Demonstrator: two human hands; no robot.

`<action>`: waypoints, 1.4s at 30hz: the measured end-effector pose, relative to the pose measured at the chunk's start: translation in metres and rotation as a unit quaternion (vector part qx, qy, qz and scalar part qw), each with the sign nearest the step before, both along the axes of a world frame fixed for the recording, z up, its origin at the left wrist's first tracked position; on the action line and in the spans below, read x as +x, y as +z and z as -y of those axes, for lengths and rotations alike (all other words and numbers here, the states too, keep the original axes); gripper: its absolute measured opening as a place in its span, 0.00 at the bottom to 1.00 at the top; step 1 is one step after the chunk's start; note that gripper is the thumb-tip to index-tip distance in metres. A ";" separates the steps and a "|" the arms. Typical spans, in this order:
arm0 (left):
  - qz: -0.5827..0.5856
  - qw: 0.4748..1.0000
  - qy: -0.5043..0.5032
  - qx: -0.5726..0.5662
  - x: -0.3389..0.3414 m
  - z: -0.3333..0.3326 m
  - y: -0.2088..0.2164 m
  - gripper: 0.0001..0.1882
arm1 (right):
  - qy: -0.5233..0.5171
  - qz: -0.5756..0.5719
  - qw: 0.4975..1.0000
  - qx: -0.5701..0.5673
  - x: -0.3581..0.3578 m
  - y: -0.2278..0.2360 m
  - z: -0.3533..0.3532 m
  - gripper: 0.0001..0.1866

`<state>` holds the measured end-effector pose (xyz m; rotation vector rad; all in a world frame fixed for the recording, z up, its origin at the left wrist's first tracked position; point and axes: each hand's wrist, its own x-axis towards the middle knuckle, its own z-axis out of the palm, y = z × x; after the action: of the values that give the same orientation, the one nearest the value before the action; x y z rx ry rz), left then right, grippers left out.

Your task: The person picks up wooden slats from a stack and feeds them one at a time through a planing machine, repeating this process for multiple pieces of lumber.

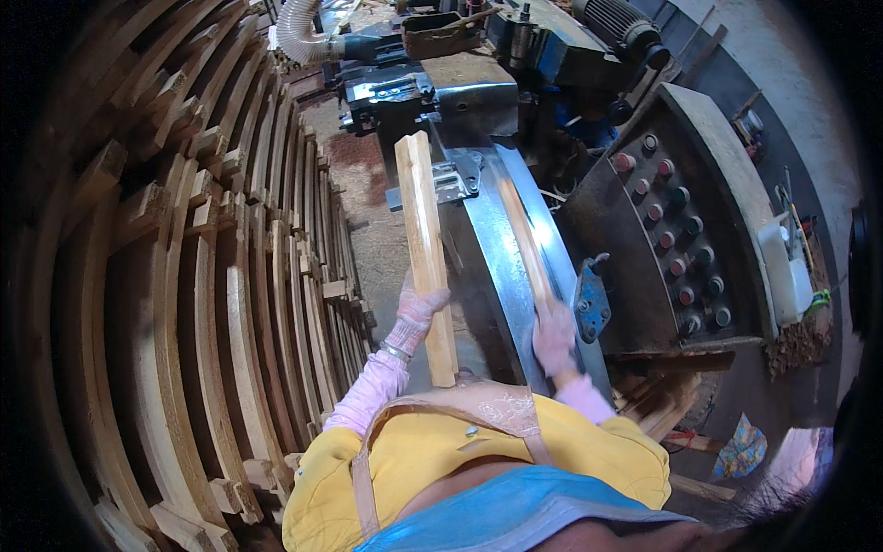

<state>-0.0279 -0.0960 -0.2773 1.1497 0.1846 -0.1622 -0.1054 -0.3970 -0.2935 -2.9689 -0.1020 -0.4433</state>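
My left hand (421, 308), in a pale pinkish glove, is closed around a light wooden batten (422, 216) with a stepped, notched end. The batten stands steeply to the left of the machine bed, clear of its metal surface. On the shiny bed (494, 248) lies a second wooden strip (522, 230), pointing away from me toward the machine head. My right hand (554, 339) is closed at the near end of this strip; the hand is a little blurred and its fingertips are partly hidden. A small hinged metal bracket (455, 181) sits beside the bed's left edge.
Stacked wooden battens (221, 304) fill the left side. A control panel (676, 230) with several red and green buttons stands at the right, with a blue metal fitting (593, 299) near my right hand. A ribbed hose (299, 32) and a motor (618, 23) are farther off.
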 end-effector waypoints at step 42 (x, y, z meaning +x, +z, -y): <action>0.036 0.978 -0.029 0.205 -0.013 0.006 0.002 0.30 | -0.167 0.100 0.979 0.055 0.207 -0.013 -0.024 0.21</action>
<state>-0.0411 -0.1019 -0.2757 1.5708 0.1222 -0.1357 0.1011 -0.3731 -0.3064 -2.8267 0.3930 -0.7613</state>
